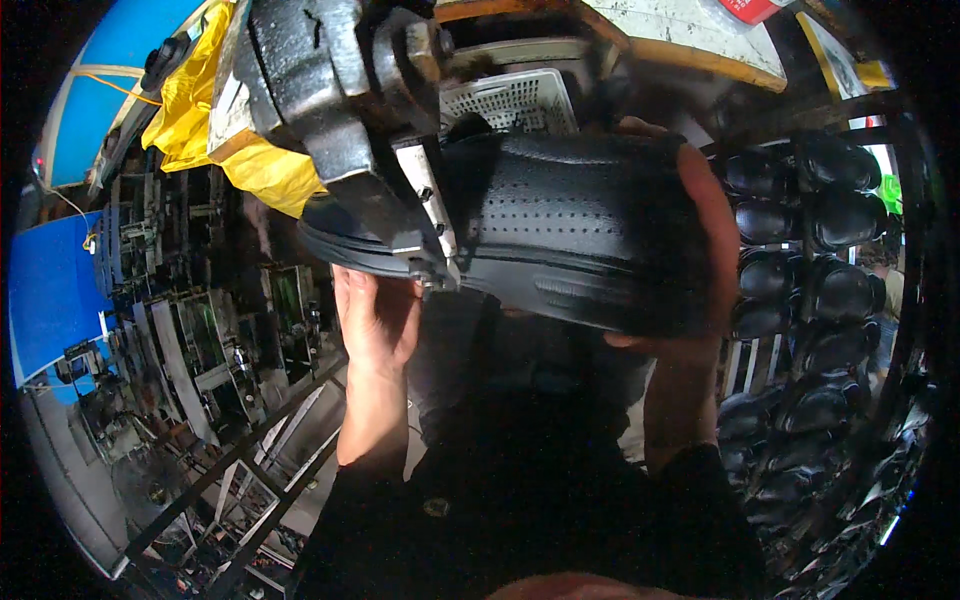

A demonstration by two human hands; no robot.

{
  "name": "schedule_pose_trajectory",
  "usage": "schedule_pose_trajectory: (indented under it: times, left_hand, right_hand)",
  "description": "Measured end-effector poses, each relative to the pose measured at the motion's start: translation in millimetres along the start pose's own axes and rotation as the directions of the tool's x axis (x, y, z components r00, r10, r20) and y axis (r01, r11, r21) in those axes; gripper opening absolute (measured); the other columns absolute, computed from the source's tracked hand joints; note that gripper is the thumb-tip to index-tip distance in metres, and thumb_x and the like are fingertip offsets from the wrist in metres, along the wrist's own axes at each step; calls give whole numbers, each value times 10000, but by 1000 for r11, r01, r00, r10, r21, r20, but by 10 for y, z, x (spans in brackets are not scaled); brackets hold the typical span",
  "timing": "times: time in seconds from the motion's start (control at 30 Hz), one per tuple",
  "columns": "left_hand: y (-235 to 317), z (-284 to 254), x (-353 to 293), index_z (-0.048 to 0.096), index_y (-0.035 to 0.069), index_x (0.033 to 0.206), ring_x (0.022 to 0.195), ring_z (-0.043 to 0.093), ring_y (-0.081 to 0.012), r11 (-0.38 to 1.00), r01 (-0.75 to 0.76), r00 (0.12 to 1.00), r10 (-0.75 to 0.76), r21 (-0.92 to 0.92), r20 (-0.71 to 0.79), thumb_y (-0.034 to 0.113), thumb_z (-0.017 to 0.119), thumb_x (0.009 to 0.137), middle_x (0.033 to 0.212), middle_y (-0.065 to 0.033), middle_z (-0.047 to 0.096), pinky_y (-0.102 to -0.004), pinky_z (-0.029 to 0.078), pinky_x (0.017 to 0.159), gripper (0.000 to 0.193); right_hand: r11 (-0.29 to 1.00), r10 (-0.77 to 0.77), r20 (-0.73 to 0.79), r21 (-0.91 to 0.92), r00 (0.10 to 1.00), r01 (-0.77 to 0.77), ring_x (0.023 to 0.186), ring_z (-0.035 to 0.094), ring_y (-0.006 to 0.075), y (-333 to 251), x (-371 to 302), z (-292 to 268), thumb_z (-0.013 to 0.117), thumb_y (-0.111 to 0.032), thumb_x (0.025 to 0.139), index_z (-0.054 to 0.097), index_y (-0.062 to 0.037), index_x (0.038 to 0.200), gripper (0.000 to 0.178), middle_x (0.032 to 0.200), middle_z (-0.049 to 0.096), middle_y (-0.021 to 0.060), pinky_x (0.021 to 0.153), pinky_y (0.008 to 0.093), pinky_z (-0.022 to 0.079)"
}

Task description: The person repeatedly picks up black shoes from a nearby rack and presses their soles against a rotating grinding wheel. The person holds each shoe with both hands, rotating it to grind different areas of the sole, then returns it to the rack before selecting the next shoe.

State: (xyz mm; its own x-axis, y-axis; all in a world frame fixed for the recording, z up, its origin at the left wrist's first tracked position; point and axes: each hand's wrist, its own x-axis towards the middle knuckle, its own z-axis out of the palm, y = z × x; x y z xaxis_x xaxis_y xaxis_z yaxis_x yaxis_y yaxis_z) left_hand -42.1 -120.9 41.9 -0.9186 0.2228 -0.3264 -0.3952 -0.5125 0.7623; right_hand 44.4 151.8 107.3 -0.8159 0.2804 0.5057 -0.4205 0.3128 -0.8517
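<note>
A black shoe with rows of small perforations lies sideways before me, its toe to the left and its thick sole edge toward me. My right hand wraps round its right end, thumb and fingers on opposite sides. Under the toe end, my left hand grips the sole, with some fingertips hidden behind it. The dark metal head of a stitching machine comes down from above. Its narrow metal tip meets the sole edge between my hands; the exact contact point is too small to make out.
Several black shoes fill a rack on the right. Behind the machine stand a white plastic basket and a worn tabletop. Yellow plastic sheeting hangs at the left, above metal frames and machine parts.
</note>
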Motion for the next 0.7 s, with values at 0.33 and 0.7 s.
schedule_pose_trajectory:
  times: [0.33, 0.7]
  left_hand:
    - [188, -94, 58, 531, 173, 1344, 1146, 588, -250, 985, -170, 985, 168, 40, 40, 469, 725, 861, 1270, -20, 615, -431, 466, 985, 598]
    - [337, -469, 87, 538, 164, 1334, 1105, 595, -228, 983, -171, 985, 172, 68, -10, 516, 667, 896, 1258, -35, 616, -382, 514, 825, 577]
  right_hand:
    - [976, 64, 39, 205, 997, -71, 1425, 357, 344, 141, 40, 285, 919, -307, 609, 428, -15, 1457, 1022, 1510, 406, 212, 1165, 447, 286]
    - [996, 90, 285, -2, 954, -94, 1459, 307, 338, 133, 210, 462, 880, -290, 656, 382, 3, 1484, 1010, 1537, 372, 204, 1189, 424, 226]
